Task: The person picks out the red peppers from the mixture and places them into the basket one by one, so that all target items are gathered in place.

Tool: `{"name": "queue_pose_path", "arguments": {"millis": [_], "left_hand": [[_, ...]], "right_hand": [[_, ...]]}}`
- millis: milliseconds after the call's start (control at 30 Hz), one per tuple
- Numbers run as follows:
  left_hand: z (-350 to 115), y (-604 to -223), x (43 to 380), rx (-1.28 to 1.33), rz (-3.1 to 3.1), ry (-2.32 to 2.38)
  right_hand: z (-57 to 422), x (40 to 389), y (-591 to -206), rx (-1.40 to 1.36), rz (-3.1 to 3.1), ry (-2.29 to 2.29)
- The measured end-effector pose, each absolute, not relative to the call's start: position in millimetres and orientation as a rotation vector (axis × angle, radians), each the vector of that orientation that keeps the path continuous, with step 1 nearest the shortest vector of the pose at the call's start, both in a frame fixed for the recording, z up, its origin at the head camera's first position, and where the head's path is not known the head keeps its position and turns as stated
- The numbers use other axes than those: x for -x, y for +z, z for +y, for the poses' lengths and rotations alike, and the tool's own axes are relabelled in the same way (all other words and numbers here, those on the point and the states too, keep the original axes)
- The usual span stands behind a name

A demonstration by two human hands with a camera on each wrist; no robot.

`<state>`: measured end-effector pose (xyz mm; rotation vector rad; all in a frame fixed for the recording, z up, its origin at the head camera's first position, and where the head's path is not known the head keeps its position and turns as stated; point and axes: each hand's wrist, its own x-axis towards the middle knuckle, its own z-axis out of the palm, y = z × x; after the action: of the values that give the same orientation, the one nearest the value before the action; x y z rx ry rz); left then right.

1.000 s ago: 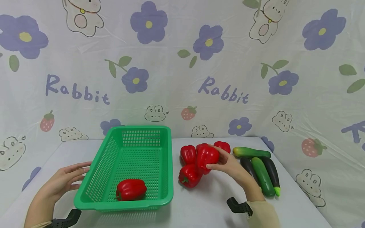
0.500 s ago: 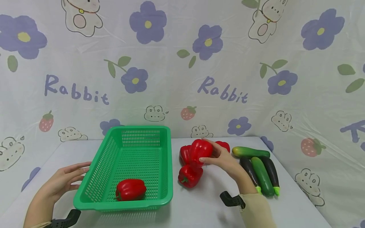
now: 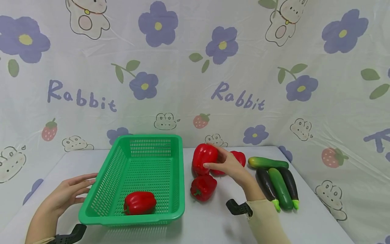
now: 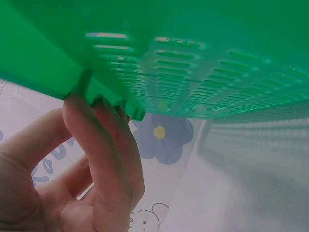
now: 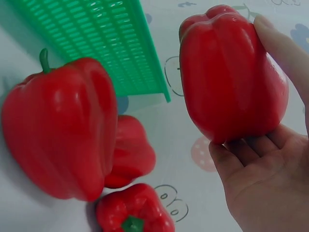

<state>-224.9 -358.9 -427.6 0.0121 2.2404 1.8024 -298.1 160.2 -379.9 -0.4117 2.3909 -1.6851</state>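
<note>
My right hand (image 3: 228, 163) grips a red bell pepper (image 3: 204, 157), thumb on one side and fingers on the other. In the right wrist view this pepper (image 5: 227, 77) is held off the table. Several other red bell peppers lie close by, one in front (image 3: 203, 188) with its green stem showing; others are partly hidden behind the hand and the held pepper. My left hand (image 3: 67, 191) touches the left side of a green plastic basket (image 3: 149, 173), fingertips against its rim in the left wrist view. One red pepper (image 3: 140, 203) lies inside the basket, near its front.
Right of the peppers lie a yellowish-green zucchini (image 3: 268, 163), a darker green one (image 3: 280, 189) and two dark eggplants (image 3: 289, 181). A patterned cloth (image 3: 189, 78) hangs behind the white table (image 3: 213, 220). The basket's right wall stands between its inside and the peppers.
My right hand has moved left, carrying the held pepper slightly up and toward the basket. The pepper behind it at the right has come more into view. My left hand stays at the basket.
</note>
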Motion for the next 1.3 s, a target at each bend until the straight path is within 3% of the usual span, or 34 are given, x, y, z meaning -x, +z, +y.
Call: {"name": "queue_pose_path", "arguments": {"millis": [1300], "left_hand": [[-361, -431, 227, -0.018, 2.244, 1.785]], "right_hand": [[96, 309, -362, 0.622, 2.339, -1.698]]}}
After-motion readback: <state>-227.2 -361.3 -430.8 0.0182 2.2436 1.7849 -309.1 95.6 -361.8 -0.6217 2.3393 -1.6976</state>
